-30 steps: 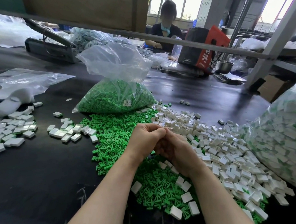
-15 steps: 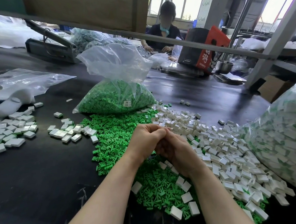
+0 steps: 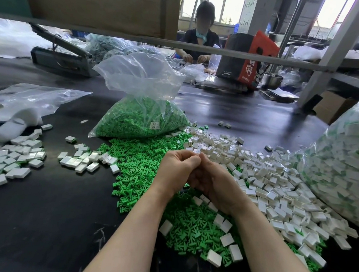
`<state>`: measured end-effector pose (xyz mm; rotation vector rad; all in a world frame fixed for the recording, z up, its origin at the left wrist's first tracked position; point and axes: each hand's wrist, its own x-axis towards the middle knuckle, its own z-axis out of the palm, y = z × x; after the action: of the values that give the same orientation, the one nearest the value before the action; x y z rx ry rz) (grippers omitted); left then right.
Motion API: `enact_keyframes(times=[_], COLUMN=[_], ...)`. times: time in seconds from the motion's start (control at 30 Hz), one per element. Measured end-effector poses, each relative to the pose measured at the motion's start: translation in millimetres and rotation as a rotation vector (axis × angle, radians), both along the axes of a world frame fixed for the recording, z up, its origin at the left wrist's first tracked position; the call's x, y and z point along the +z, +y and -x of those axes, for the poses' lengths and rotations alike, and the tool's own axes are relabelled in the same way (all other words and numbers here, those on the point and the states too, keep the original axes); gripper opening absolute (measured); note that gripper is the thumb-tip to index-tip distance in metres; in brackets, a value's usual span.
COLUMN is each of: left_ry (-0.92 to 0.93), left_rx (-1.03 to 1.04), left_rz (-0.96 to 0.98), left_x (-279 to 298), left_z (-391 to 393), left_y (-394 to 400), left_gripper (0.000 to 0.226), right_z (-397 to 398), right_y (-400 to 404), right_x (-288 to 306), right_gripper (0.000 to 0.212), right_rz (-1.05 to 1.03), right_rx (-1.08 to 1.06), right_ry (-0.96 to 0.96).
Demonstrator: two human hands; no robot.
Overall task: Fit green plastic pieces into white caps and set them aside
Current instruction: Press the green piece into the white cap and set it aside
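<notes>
My left hand [image 3: 177, 169] and my right hand [image 3: 215, 185] are pressed together, fingers curled and fingertips touching, above the pile of loose green plastic pieces [image 3: 142, 167]. What lies between the fingers is hidden. Loose white caps [image 3: 277, 185] spread out to the right of my hands, and a few rest on the green pile near my wrists. Two groups of fitted caps lie on the left: one near the middle [image 3: 83, 161], one at the far left [image 3: 9, 162].
An open clear bag of green pieces [image 3: 141, 116] stands behind the pile. A large bag of fitted caps [image 3: 342, 168] fills the right edge. A flat plastic bag [image 3: 28, 99] lies at the left. Another person [image 3: 200, 41] works across the black table [image 3: 41, 221].
My hands have stayed together in the same spot, with only slight finger movement. The person opposite has shifted their hands.
</notes>
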<state>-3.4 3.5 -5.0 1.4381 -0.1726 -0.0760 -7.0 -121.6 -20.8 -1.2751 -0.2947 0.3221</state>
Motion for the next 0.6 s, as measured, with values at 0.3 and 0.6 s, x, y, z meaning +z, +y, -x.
enact_keyframes(times=[0.3, 0.6], left_ry=[-0.043, -0.060], left_rx=[-0.040, 0.001], left_rz=[-0.036, -0.041], left_x=[1.7, 3.7], left_z=[3.0, 5.6], left_y=[4.4, 0.5], left_gripper=[0.022, 0.023], right_z=[2.3, 3.3], right_y=[-0.1, 1.9], right_x=[1.5, 0.0], right_gripper=[0.065, 0.035], right_rz=[0.097, 0.014], right_rx=[-0.085, -0.126], right_ry=[-0.057, -0.046])
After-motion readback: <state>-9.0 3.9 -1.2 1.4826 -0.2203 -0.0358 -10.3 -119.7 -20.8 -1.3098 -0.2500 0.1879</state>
